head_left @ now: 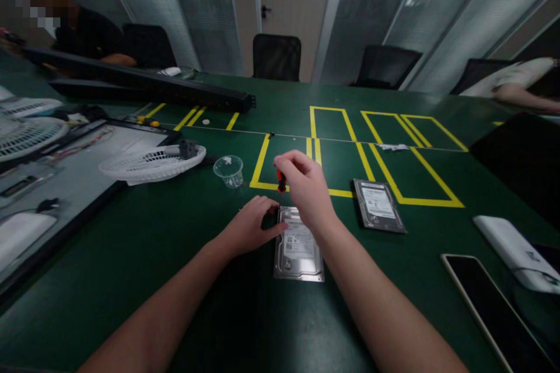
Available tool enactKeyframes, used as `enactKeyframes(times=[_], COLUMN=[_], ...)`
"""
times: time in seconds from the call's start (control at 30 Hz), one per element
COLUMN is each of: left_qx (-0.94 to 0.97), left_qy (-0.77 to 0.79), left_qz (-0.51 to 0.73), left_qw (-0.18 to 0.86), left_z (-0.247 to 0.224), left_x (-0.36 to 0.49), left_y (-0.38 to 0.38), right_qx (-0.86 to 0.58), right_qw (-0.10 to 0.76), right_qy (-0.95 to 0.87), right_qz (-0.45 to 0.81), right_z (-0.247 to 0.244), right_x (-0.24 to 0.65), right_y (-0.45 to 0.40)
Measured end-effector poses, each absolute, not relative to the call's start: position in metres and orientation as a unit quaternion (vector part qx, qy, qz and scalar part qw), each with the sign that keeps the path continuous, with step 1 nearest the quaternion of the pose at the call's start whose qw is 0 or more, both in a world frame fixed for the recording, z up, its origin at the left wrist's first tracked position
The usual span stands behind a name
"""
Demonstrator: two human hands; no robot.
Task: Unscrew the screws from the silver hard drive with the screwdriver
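Note:
A silver hard drive (300, 250) with a white label lies flat on the green table in front of me. My left hand (256, 222) rests at its upper left corner, thumb on the label and fingers at the far edge, steadying it. In my right hand (304, 183) is a small red and black screwdriver (282, 179), held upright by its handle over the drive's far left corner. The screwdriver's tip is too small to make out. A second hard drive (378, 205) lies to the right, apart from both hands.
A clear plastic cup (229, 171) stands left of my hands, near a white fan grille (153, 164). At right lie a phone (490, 315) and a white power bank (516, 250). Yellow tape (431, 203) marks rectangles on the table (210, 315). People sit at far left and right.

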State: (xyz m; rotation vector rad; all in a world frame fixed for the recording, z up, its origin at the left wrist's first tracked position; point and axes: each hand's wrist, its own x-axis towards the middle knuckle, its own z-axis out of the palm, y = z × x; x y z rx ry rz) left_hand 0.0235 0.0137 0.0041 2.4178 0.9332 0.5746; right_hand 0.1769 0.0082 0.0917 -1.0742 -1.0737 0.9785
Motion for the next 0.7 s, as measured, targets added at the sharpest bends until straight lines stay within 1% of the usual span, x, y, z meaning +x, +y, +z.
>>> enactKeyframes(times=[0.23, 0.5, 0.7], left_qx=[0.885, 0.884, 0.884], left_qy=[0.34, 0.345, 0.339], left_qz=[0.207, 0.205, 0.214], left_qw=[0.24, 0.241, 0.242], left_z=[0.006, 0.0055, 0.0056], left_x=[0.0236, 0.0238, 0.0235], left_y=[0.0132, 0.0139, 0.0134], right_qx=[-0.482, -0.475, -0.484], right_qw=[0.611, 0.614, 0.613], right_qy=[-0.433, -0.476, -0.429], right_qz=[0.454, 0.413, 0.454], right_z=[0.0912, 0.091, 0.0942], right_x=[0.1755, 0.178, 0.1742], right_y=[0.0089, 0.0087, 0.0075])
